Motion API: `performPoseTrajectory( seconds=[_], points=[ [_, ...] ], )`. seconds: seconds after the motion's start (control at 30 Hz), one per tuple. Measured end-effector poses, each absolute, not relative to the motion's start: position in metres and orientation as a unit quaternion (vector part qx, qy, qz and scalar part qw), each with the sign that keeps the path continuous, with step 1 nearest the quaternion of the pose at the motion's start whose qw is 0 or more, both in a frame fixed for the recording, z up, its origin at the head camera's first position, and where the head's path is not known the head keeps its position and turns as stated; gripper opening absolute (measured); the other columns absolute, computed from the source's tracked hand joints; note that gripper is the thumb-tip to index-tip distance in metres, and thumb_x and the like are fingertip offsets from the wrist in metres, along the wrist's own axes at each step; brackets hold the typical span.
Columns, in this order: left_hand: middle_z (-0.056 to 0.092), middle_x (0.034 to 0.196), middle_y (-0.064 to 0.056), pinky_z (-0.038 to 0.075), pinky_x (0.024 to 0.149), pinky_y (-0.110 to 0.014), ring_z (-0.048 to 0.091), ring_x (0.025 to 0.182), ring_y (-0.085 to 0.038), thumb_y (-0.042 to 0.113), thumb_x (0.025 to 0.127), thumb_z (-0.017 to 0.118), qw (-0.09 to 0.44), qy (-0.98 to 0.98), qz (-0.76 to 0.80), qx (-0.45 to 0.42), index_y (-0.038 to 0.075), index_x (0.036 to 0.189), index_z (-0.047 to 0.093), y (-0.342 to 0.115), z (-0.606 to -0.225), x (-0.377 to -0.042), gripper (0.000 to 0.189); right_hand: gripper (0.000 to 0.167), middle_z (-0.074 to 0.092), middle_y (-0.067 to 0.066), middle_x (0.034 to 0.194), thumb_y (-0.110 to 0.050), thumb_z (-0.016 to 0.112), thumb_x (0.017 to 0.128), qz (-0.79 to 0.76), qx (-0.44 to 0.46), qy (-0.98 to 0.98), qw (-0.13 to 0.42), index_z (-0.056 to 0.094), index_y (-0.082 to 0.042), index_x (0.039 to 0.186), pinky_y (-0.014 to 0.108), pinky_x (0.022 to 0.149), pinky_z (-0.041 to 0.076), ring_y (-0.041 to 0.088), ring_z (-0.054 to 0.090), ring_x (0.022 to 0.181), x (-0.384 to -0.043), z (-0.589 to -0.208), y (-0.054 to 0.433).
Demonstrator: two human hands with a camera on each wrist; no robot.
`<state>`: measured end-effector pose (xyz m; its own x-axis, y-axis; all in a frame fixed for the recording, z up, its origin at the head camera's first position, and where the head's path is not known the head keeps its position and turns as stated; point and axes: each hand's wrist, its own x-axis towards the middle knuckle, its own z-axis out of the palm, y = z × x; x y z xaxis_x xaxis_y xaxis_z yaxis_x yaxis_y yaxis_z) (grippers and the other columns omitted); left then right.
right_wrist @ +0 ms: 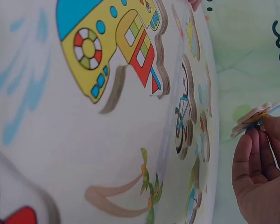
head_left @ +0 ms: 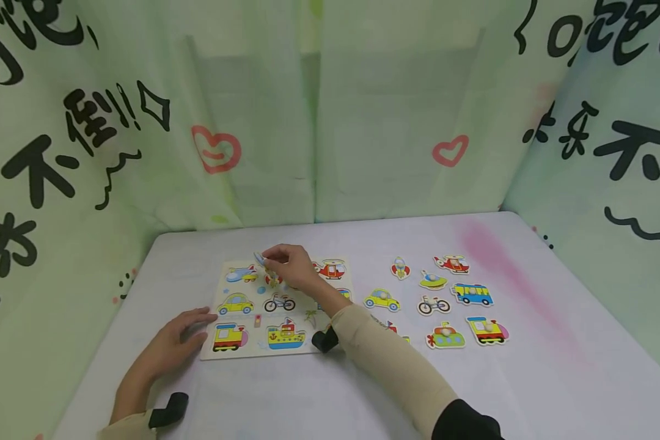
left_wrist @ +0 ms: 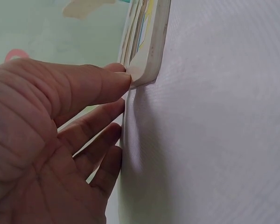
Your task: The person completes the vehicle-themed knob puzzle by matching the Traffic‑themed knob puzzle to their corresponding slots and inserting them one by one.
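Note:
My right hand [head_left: 288, 266] is raised over the upper left part of the picture puzzle board [head_left: 256, 343]. Its thumb and fingers pinch a small wooden puzzle piece [right_wrist: 259, 116], seen edge-on with blue and yellow showing. At the board's left edge, my left hand [head_left: 173, 342] rests with its fingers extended; the thumb touches the board's corner in the left wrist view. Printed vehicles show on the board, among them a yellow car [head_left: 235, 304], a bicycle [head_left: 279, 302], a train [head_left: 229, 337] and a ship [head_left: 286, 335]. My right forearm covers part of the board's right side.
Loose pieces lie right of the board: a car [head_left: 382, 299], a bicycle [head_left: 433, 305], a bus [head_left: 472, 294], a helicopter [head_left: 453, 264], a train [head_left: 486, 330], a green submarine-like piece [head_left: 445, 336] and others. My right sleeve partly hides one. Pale green curtains stand around the white table [head_left: 533, 379].

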<state>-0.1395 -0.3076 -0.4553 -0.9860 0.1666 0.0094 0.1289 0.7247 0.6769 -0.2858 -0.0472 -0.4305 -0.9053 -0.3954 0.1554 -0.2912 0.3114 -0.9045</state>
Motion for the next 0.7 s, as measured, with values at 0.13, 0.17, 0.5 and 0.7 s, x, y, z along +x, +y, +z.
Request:
performPoseTrajectory(
  seconds=[0.13,0.17,0.5,0.7],
  points=[
    [0.050,0.149,-0.027,0.031,0.114,-0.070,0.039,0.141,-0.052,0.005,0.096,0.067,0.030,0.930,0.357,0.076,0.006,0.135,0.064,-0.307,-0.456,-0.140,0.039,0.021,0.073,0.010,0.112,-0.014,0.066,0.100,-0.545,-0.218,0.807,0.054,0.073,-0.004,0.117,0.022,0.082,0.056,0.018,0.068,0.100,-0.287,-0.430,-0.051],
    [0.050,0.149,-0.027,0.031,0.114,-0.070,0.039,0.141,-0.052,0.005,0.096,0.067,0.030,0.930,0.357,0.076,0.006,0.135,0.064,-0.306,-0.456,-0.140,0.039,0.021,0.073,0.010,0.112,-0.014,0.066,0.100,-0.544,-0.221,0.808,0.053,0.073,-0.004,0.117,0.022,0.083,0.056,0.019,0.068,0.100,-0.287,-0.430,-0.052],
    [0.048,0.151,-0.026,0.030,0.115,-0.070,0.037,0.143,-0.052,0.008,0.098,0.065,0.041,0.930,0.359,0.069,0.007,0.136,0.063,-0.306,-0.454,-0.142,0.038,0.020,0.074,0.010,0.109,-0.014,0.065,0.101,-0.528,-0.216,0.819,0.065,0.073,-0.004,0.116,0.020,0.079,0.055,0.016,0.068,0.095,-0.293,-0.430,-0.069],
    [0.048,0.152,-0.025,0.031,0.115,-0.069,0.036,0.144,-0.051,0.010,0.098,0.065,0.047,0.932,0.356,0.057,0.008,0.136,0.063,-0.305,-0.452,-0.140,0.038,0.021,0.074,0.011,0.110,-0.012,0.064,0.101,-0.503,-0.242,0.827,0.060,0.072,-0.003,0.117,0.018,0.078,0.053,0.019,0.069,0.097,-0.296,-0.430,-0.077]
  ],
)
